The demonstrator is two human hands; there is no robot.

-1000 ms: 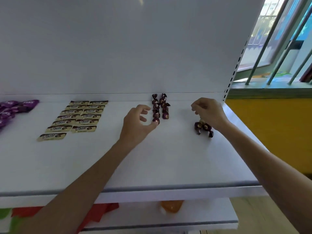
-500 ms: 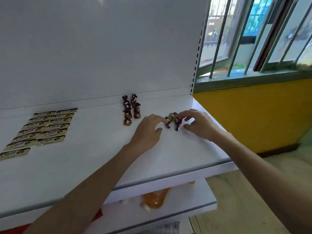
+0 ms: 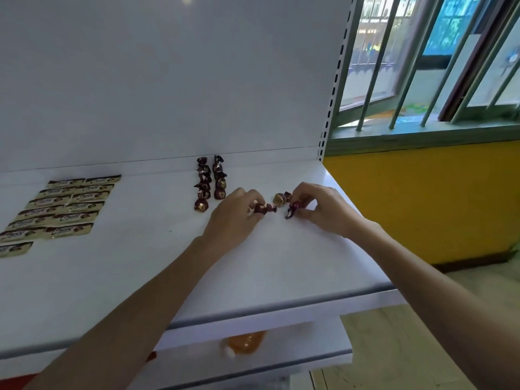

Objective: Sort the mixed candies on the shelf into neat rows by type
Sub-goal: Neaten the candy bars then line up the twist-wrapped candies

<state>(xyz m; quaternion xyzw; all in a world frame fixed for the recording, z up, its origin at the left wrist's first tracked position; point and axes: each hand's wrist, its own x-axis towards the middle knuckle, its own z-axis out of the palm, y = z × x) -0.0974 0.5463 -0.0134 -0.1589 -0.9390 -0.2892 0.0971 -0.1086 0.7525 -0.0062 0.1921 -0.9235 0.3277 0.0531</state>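
Observation:
Two short rows of dark brown twist-wrapped candies (image 3: 209, 182) lie near the back of the white shelf (image 3: 140, 263). To their right, my left hand (image 3: 235, 218) pinches one brown twist-wrapped candy (image 3: 264, 208) on the shelf. My right hand (image 3: 320, 209) pinches another brown candy (image 3: 292, 209) just beside it. A third loose candy with a gold face (image 3: 280, 199) lies between and behind the two hands. Two rows of beige flat chocolate packets (image 3: 62, 209) lie at the left.
The shelf's white back panel (image 3: 168, 80) rises behind the candies. The shelf's right edge is close to my right hand, with a yellow wall (image 3: 422, 198) and a barred window (image 3: 422, 60) beyond. A lower shelf holds an orange item (image 3: 244, 342).
The view swung right, so the purple candies at far left dropped out. My left hand left the brown rows and came to the loose pile, where both hands now each pinch a candy.

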